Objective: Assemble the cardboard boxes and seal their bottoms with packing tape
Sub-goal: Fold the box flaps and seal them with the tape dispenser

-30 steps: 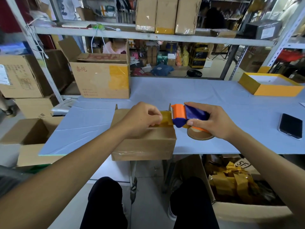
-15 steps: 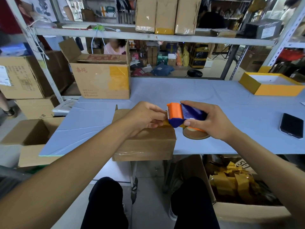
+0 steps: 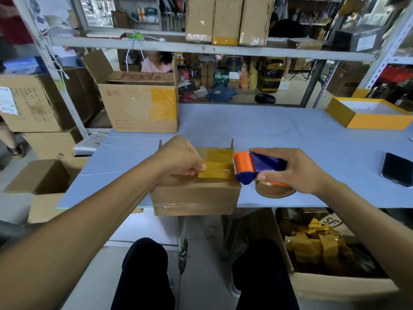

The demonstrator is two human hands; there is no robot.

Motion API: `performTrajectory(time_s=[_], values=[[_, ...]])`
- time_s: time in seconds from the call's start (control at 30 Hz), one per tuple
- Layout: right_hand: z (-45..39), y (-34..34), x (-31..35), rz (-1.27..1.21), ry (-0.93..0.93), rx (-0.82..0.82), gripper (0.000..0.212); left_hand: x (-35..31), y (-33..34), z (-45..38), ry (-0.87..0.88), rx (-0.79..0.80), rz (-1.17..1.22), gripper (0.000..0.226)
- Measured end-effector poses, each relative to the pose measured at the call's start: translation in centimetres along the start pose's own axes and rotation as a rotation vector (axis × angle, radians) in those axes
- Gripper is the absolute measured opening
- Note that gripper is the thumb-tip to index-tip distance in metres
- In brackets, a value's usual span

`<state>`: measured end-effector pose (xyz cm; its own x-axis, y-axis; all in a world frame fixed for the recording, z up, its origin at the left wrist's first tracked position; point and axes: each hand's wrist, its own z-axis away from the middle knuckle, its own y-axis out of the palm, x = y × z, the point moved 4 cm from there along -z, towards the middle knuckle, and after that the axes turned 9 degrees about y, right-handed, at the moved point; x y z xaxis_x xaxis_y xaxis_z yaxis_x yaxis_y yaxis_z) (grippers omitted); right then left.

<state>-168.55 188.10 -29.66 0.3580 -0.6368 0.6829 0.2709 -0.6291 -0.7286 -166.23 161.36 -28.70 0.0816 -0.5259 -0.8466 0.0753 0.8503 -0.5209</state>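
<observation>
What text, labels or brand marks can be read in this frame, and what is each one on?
"喜纯", in red, on the front of the open cardboard box at the back of the table.
"SF", partly hidden, on a flap in the scrap box under the table.
Too blurred to read: the large red print on that open box's flap, the small lines low on its front, the white label on the carton at far left.

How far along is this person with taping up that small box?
Done: the small cardboard box is folded into shape, with one yellowish strip already across its top face. In hand: the left hand pinches the free end of the yellow tape while the right hand grips the orange and blue tape dispenser at the box's right edge. Left: pressing this strip down and cutting it.
</observation>
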Motion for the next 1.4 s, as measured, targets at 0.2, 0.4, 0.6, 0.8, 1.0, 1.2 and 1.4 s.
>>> performTrajectory(time_s=[0.2, 0.4, 0.6, 0.8, 1.0, 1.2, 1.4], values=[[0.6, 0.6, -0.6, 0.022, -0.012, 0.005, 0.057, -0.5, 0.5, 0.0, 0.039, 0.086, -0.289, 0.023], [0.1, 0.5, -1.0, 0.007, -0.011, 0.000, 0.062, -1.6, 0.4, -0.7, 0.249, 0.120, -0.725, 0.036], [-0.1, 0.4, -1.2, 0.002, 0.006, 0.004, 0.061, -1.5, 5.2, -0.2, 0.609, 0.284, -0.617, 0.029], [0.7, -0.1, -2.9, -0.049, 0.037, 0.024, 0.059, -0.5, 5.8, -0.7, 0.613, 0.295, -0.746, 0.046], [0.6, -0.3, -3.7, -0.065, 0.049, 0.040, 0.057, 0.2, 5.9, -1.1, 0.594, 0.356, -0.798, 0.054], [1.1, -0.4, -5.0, -0.060, 0.043, 0.057, 0.057, 0.0, 5.8, -0.7, 0.642, 0.359, -0.756, 0.046], [0.2, 0.2, -4.4, 0.294, -0.031, 0.042, 0.068, -0.2, 5.9, -1.3, 0.649, 0.385, -0.747, 0.038]])
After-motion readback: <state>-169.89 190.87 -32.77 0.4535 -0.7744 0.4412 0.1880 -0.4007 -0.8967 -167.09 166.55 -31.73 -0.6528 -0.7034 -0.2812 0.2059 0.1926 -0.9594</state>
